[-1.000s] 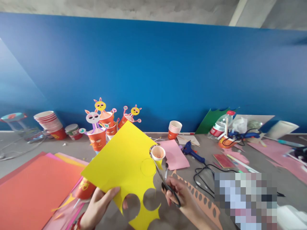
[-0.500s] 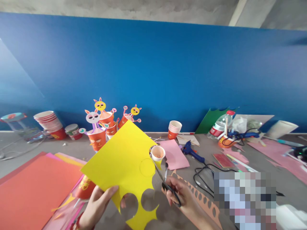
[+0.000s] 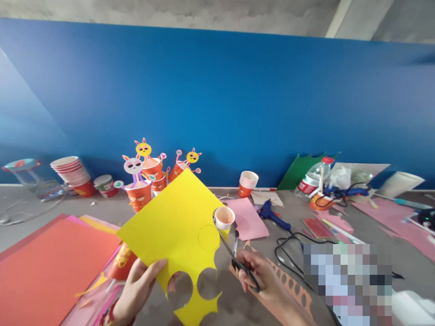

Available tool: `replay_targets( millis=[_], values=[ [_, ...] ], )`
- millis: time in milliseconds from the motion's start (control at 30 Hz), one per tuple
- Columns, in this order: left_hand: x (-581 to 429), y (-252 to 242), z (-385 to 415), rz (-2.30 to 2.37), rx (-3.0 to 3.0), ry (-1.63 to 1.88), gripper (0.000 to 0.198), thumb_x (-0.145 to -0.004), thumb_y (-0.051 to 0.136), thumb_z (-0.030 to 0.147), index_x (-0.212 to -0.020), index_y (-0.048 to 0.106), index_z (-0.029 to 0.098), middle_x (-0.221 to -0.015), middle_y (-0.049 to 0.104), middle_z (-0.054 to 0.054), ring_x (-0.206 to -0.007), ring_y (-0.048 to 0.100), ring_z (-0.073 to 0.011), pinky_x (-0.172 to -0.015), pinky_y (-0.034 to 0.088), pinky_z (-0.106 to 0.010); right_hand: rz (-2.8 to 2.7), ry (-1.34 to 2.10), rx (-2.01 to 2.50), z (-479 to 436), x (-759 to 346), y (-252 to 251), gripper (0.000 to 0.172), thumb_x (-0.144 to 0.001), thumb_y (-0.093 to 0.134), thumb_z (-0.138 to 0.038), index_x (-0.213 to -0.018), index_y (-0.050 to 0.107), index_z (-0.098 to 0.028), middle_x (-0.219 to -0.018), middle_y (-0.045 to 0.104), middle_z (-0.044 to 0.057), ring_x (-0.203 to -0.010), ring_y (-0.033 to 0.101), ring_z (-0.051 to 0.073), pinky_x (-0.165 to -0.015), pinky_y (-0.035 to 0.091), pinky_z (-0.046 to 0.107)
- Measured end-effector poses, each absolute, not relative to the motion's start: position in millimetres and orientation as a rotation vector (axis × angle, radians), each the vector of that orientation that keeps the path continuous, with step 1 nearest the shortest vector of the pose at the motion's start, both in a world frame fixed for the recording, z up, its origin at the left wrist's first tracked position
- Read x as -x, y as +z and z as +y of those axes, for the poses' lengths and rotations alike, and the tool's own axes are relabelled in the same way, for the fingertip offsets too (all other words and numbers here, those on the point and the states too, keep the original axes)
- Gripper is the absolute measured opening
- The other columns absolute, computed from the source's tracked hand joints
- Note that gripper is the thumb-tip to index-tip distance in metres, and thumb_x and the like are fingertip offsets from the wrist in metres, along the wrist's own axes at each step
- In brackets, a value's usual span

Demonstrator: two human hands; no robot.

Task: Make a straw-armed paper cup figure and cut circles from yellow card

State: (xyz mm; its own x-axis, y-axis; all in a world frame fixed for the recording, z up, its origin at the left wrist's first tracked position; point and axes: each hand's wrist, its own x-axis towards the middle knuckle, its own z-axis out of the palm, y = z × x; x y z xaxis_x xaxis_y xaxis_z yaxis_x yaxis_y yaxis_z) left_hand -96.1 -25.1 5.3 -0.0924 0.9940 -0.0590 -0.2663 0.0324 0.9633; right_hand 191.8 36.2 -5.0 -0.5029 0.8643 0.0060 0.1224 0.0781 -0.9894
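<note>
My left hand [image 3: 144,283] pinches the lower left edge of a sheet of yellow paper [image 3: 170,213], thumb on top. Round holes and curved notches are cut along the paper's lower right side, and a drawn circle outline shows near its right edge. In my right hand [image 3: 254,271] is a pair of scissors [image 3: 225,243], fingers in the handles. Its blades point up and left beside the drawn circle, at the paper's right edge; whether they touch the paper I cannot tell. Just beyond the blades stands a small white paper cup [image 3: 224,218].
Decorated orange cups [image 3: 138,198] with paper animal figures stand behind the sheet. Orange paper [image 3: 50,267] lies left, pink paper [image 3: 249,219] and a blue glue gun [image 3: 273,215] right. A punched peach strip [image 3: 292,285] lies under my right forearm. A bottle [image 3: 311,179] stands farther back.
The yellow paper has tilted and shifted slightly, its cut lower end moving a little left. The scissors stay beside the drawn circle, with my right hand slightly farther right.
</note>
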Motion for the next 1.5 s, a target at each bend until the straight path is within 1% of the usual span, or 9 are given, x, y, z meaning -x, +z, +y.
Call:
replay_targets(
  millis=[233,367,500,700,800,967,1133,1333,1500],
  values=[
    [99.3,-1.4,-24.8,1.080,-0.881,1.384,0.023,-0.079,0.071,0.043,-0.081,0.075,0.020,-0.062,0.071,-0.005,-0.045,0.061,-0.0178,-0.049,0.052,-0.029,-1.728,1.466,0.979,37.3,-193.4,-11.5,0.056,-0.077,0.060,-0.073,-0.066,0.045,-0.020,-0.055,0.048,-0.004,-0.044,0.043,0.008,-0.045,0.028,0.022],
    [99.2,-3.1,-23.7,1.063,-0.888,1.423,0.023,-0.079,0.071,0.043,-0.078,0.073,0.020,-0.058,0.068,-0.003,-0.043,0.059,-0.0165,-0.047,0.050,-0.028,-1.742,1.458,0.980,38.1,-192.8,-4.0,0.062,-0.072,0.058,-0.079,-0.064,0.045,-0.020,-0.053,0.045,-0.005,-0.042,0.043,0.008,-0.043,0.029,0.021],
    [98.9,-0.7,-23.3,1.031,-0.934,1.456,0.022,-0.082,0.068,0.040,-0.076,0.071,0.019,-0.051,0.062,-0.002,-0.044,0.059,-0.0165,-0.048,0.049,-0.027,-1.723,1.486,1.020,37.8,-192.7,5.5,0.062,-0.069,0.061,-0.079,-0.065,0.047,-0.019,-0.054,0.046,-0.005,-0.043,0.043,0.008,-0.043,0.032,0.022],
    [103.6,-5.0,-20.5,1.049,-0.937,1.536,0.021,-0.083,0.068,0.036,-0.093,0.069,0.019,-0.068,0.069,-0.003,-0.042,0.055,-0.0124,-0.047,0.048,-0.026,-1.698,1.551,1.020,39.7,-194.2,2.4,0.064,-0.063,0.066,-0.080,-0.063,0.048,-0.019,-0.052,0.046,-0.005,-0.041,0.043,0.007,-0.042,0.034,0.022],
    [102.9,-10.2,-20.5,1.075,-0.944,1.534,0.021,-0.084,0.067,0.037,-0.091,0.067,0.016,-0.066,0.068,-0.002,-0.041,0.053,-0.0107,-0.045,0.046,-0.025,-1.670,1.617,0.993,40.9,-193.8,-1.6,0.064,-0.060,0.069,-0.080,-0.063,0.048,-0.019,-0.051,0.047,-0.005,-0.041,0.045,0.009,-0.043,0.035,0.022],
    [98.4,-15.2,-23.0,1.048,-1.019,1.468,0.025,-0.089,0.062,0.036,-0.077,0.063,0.015,-0.053,0.062,0.000,-0.041,0.053,-0.0104,-0.047,0.045,-0.023,-1.699,1.685,0.844,40.5,-193.5,-4.7,0.067,-0.063,0.065,-0.082,-0.072,0.052,-0.017,-0.058,0.054,-0.002,-0.045,0.051,0.010,-0.045,0.031,0.021],
    [98.1,-12.8,-22.8,1.008,-1.086,1.429,0.023,-0.093,0.057,0.034,-0.082,0.064,0.015,-0.050,0.059,0.001,-0.044,0.056,-0.0115,-0.050,0.045,-0.022,-1.659,1.694,0.830,37.4,-194.2,-4.0,0.067,-0.067,0.063,-0.081,-0.076,0.055,-0.015,-0.059,0.056,0.000,-0.048,0.049,0.010,-0.049,0.028,0.022],
    [98.4,-10.4,-24.0,1.016,-1.105,1.414,0.025,-0.092,0.058,0.034,-0.077,0.064,0.015,-0.052,0.061,0.000,-0.043,0.055,-0.0118,-0.049,0.046,-0.023,-1.690,1.678,0.834,37.9,-195.7,-4.9,0.066,-0.068,0.064,-0.080,-0.077,0.055,-0.015,-0.060,0.056,0.000,-0.049,0.049,0.010,-0.050,0.030,0.022],
    [98.0,-12.8,-25.5,1.024,-1.070,1.393,0.019,-0.090,0.060,0.033,-0.089,0.064,0.015,-0.058,0.065,-0.001,-0.042,0.056,-0.0126,-0.047,0.047,-0.024,-1.714,1.658,0.820,40.1,-197.7,-10.9,0.066,-0.068,0.063,-0.080,-0.076,0.056,-0.015,-0.060,0.054,-0.001,-0.048,0.050,0.011,-0.050,0.033,0.023]
  ],
)
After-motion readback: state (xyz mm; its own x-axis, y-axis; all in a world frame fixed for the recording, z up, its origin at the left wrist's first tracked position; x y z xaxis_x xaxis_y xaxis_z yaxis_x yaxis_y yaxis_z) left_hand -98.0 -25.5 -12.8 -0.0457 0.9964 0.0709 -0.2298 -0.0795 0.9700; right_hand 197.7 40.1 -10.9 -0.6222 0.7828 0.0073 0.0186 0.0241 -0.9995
